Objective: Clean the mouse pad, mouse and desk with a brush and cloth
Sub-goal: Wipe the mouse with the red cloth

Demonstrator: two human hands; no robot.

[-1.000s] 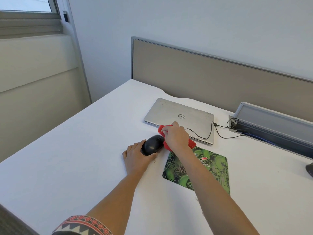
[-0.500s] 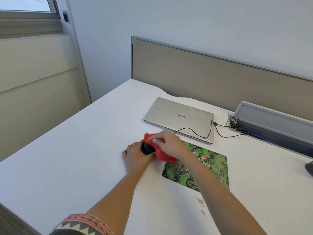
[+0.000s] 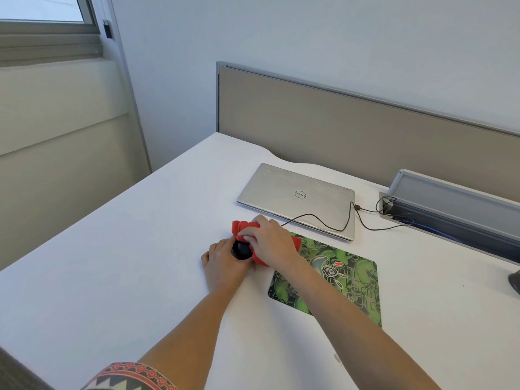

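Sweeping from the mouse's 3 o'clock side across its top, the right hand, its grip bunched round the red cloth, now hides most of the mouse. The left hand cups it at 9 o'clock of the mouse pad. Wiping looks underway; pad and tabletop likely remain.

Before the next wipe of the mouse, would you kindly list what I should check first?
1. Left hand holds the mouse: ok.
2. Right hand has a grip on the red cloth: ok.
3. Red cloth touches the mouse: ok.
4. Cable free of the red cloth: cannot tell, its end is hidden behind the right hand.
5. Mouse clean: cannot tell, mostly covered.
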